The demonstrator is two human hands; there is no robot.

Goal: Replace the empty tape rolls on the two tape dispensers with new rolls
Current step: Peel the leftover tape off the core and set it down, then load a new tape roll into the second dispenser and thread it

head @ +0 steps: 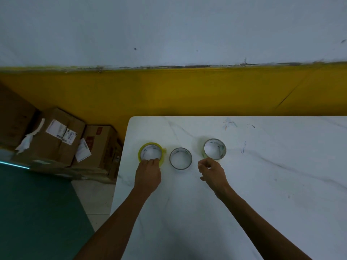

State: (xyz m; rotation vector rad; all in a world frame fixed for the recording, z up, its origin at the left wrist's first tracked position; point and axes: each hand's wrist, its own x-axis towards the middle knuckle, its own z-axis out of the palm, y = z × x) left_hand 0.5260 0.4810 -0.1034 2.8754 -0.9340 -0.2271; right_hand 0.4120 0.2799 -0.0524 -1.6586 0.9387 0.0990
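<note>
Three rings in a row on the white marble-look table (262,184): at left a yellow-edged tape roll (151,152) with tape visibly left on it; in the middle a bare grey core (180,158) (spent, by the look of it); at right a thin-walled roll (214,149) with only a faint yellowish rim. Left hand (148,175) with fingertips curled onto the near edge of the yellow-edged tape roll; right hand (213,172) loosely pinched just short of the thin-walled roll, contact impossible to tell. No tape dispenser anywhere in view; likely sorting old from new, mounting of rolls unconfirmed. Cardboard boxes (56,136) on the floor beyond the table's left edge.
</note>
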